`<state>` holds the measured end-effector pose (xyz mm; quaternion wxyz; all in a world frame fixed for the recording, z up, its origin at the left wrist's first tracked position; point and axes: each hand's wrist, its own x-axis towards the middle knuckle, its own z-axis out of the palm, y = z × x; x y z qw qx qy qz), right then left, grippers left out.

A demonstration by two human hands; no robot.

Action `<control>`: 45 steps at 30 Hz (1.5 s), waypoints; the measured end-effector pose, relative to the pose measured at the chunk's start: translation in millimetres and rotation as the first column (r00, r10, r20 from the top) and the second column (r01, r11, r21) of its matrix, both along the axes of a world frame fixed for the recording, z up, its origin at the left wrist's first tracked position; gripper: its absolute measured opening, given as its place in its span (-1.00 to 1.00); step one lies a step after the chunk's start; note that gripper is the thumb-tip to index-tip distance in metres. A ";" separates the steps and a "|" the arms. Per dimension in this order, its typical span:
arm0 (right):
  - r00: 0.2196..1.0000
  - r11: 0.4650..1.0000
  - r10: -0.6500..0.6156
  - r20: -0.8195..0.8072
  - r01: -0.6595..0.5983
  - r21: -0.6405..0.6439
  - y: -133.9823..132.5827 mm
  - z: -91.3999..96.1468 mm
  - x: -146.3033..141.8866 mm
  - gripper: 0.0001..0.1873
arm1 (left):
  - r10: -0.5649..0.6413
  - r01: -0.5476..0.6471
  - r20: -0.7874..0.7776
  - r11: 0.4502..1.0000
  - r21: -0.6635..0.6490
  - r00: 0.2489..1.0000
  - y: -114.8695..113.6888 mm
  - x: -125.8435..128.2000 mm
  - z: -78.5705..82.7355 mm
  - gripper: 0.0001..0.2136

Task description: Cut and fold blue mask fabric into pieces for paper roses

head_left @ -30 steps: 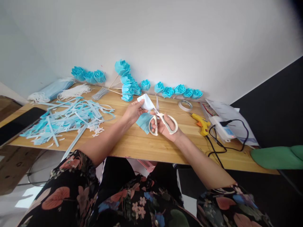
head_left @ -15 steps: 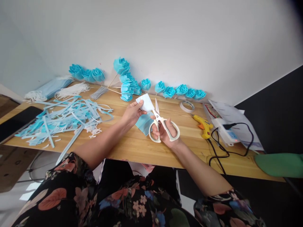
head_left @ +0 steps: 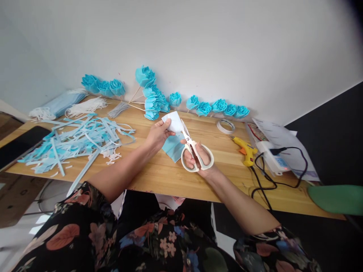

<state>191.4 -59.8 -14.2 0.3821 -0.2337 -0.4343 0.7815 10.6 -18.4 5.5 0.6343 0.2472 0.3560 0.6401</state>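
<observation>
The left hand (head_left: 159,135) pinches a small white fabric square (head_left: 172,122) between thumb and fingers, holding it above the wooden table (head_left: 159,177). The right hand (head_left: 203,151) is curled through the handles of the white-handled scissors (head_left: 188,139), whose blades lie nearly together at the square's right edge, just right of the left hand's fingertips. Under and between the hands, a light-blue fabric piece (head_left: 172,148) lies on the tabletop. Left of the left hand spreads a heap of blue and white strips (head_left: 81,141), with a black smartphone (head_left: 24,145) farther left. Beyond both hands, blue fabric roses (head_left: 219,105) line the wall. Right of the right hand lie a yellow hot glue gun (head_left: 247,151) and, farther right, a white power strip (head_left: 270,158); a tape roll (head_left: 226,127) sits beyond that hand.
</observation>
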 end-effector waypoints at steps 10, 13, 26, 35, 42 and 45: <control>0.991 0.991 0.129 0.022 -0.129 0.043 -1.5 8.0 5.1 -0.39 | -0.121 0.121 -0.002 0.992 0.028 0.993 2.4 -3.2 5.4 -0.90; 0.990 0.987 0.138 0.024 -0.140 0.085 -0.3 6.8 4.4 -0.42 | -0.076 0.076 0.001 0.997 0.030 0.997 3.5 -5.2 6.5 -0.91; 0.987 0.980 0.136 0.079 -0.146 0.133 1.2 6.8 3.9 -0.37 | -0.108 0.125 -0.124 0.981 0.147 0.986 6.2 -7.6 -1.3 -0.75; 0.983 0.978 0.138 0.123 -0.155 0.139 13.2 13.4 0.6 -0.36 | -0.181 0.208 -0.174 0.966 0.150 0.968 2.6 -5.9 1.5 -0.73; 0.995 0.987 0.068 0.073 -0.077 0.141 21.3 15.4 -11.8 -0.43 | -0.112 0.112 -0.005 0.990 0.090 0.994 6.1 -7.5 2.9 -0.83; 0.998 0.990 0.039 0.039 -0.044 0.131 18.4 13.4 -15.1 -0.42 | -0.080 0.078 0.021 0.995 0.058 0.997 7.3 -8.2 0.9 -0.88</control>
